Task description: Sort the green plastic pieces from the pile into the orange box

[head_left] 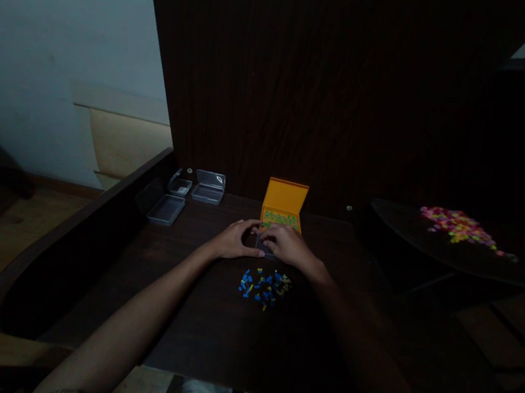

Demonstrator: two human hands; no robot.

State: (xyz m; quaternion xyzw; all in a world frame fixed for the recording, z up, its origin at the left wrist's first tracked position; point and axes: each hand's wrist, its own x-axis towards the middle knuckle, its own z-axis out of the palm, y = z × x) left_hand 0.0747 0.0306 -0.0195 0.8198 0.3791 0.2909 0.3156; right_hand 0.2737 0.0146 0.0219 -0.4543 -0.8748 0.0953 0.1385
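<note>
A small dark-looking clear box lies on the table, mostly covered by my hands. My left hand curves around its left side, with thumb and fingers at the near and far edges. Over the box, my right hand has its fingers bent together in a pinch; anything between the fingertips is hidden. Just behind my hands stands an open yellow case with its lid raised and green pieces in its base. Nearer to me lies a loose pile of small blue, yellow and beige pieces.
On the left of the dark table sit an open clear case, a shallow clear box and a smaller one. Pink and yellow pieces are heaped on a ledge to the right. A raised side panel borders the left.
</note>
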